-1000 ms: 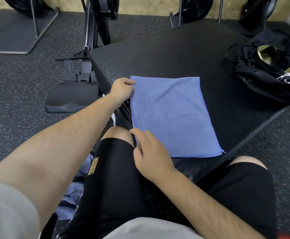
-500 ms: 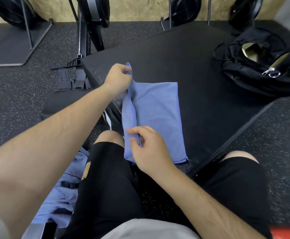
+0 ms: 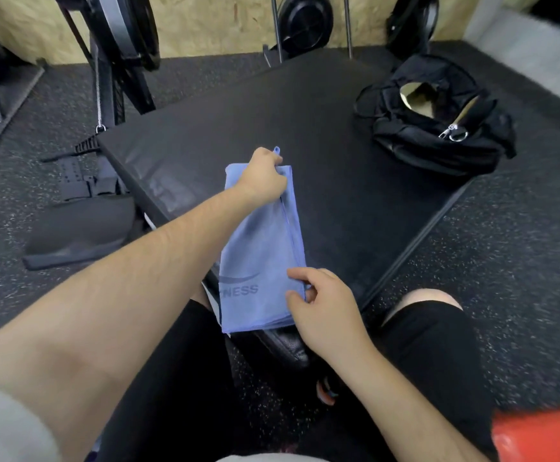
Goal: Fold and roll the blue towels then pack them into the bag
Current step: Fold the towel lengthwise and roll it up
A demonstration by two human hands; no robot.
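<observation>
Item 1, blue towel (image 3: 260, 248): folded into a long narrow strip of several layers. It lies on the near left corner of the black padded platform (image 3: 338, 155), with its near end hanging over the platform's edge towards the person's knees. A printed swoosh and the letters "NESS" show on the near end. A small hang loop (image 3: 276, 149) sticks up at the far end.

Item 2, left hand (image 3: 265, 176): at the far end of the towel, fingers curled down around the far right corner, gripping the cloth just below the loop.

Item 3, right hand (image 3: 325, 308): at the near right corner of the towel. Thumb and forefinger pinch the stacked edge; the remaining fingers are loosely bent and appear to hold nothing, though the angle makes this hard to judge.

Item 4, bag (image 3: 438, 135): black, soft, slumped on the far right corner of the platform, well apart from the towel. Its zip is undone and the mouth gapes, showing a pale lining. A metal ring pull (image 3: 456, 134) lies on top.

Item 5, surroundings: dark speckled rubber floor (image 3: 505, 261); exercise-machine frame (image 3: 115, 61) at far left; black weight plates (image 3: 305, 21) against a chipboard wall; black shorts (image 3: 178, 378) on both legs; red object (image 3: 545, 435) at lower right.
</observation>
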